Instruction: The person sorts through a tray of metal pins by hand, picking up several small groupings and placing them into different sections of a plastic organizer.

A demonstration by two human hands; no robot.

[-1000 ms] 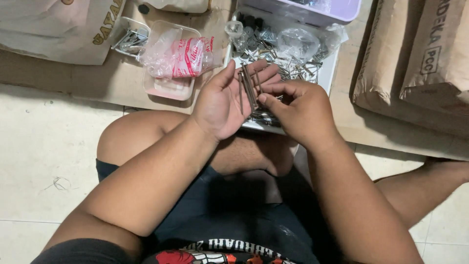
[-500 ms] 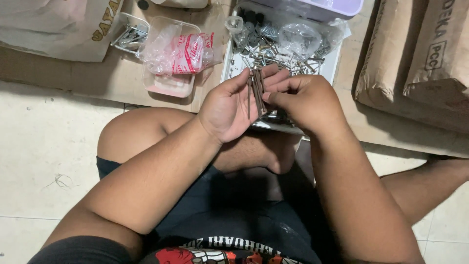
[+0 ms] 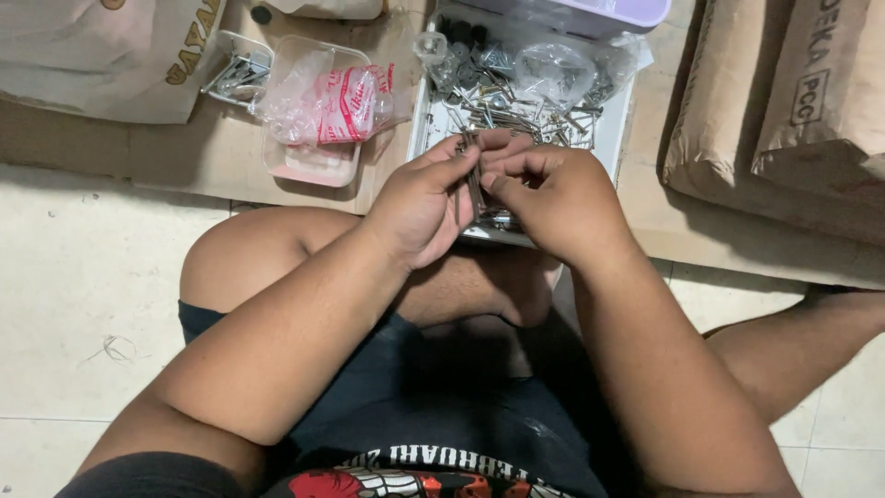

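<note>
The left hand [image 3: 426, 205] and the right hand [image 3: 551, 201] are close together, both pinching a small bundle of long nails [image 3: 474, 180] between the fingers. Just behind the hands stands a white tray [image 3: 623, 129] full of mixed screws.

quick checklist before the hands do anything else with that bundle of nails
1. Nails held by both hands: ok, left hand and right hand both pinch the bundle.
2. Bundle upright and together: ok, lying parallel.
3. Bundle over the white tray: ok, a dropped nail would likely land in it.
4. Tray sorted: not ok, loose nails and clear bags heaped together.
5. Nail points clear of fingers: cannot tell, tips hidden.
6. Small plastic container within reach: ok, left of tray.
</note>
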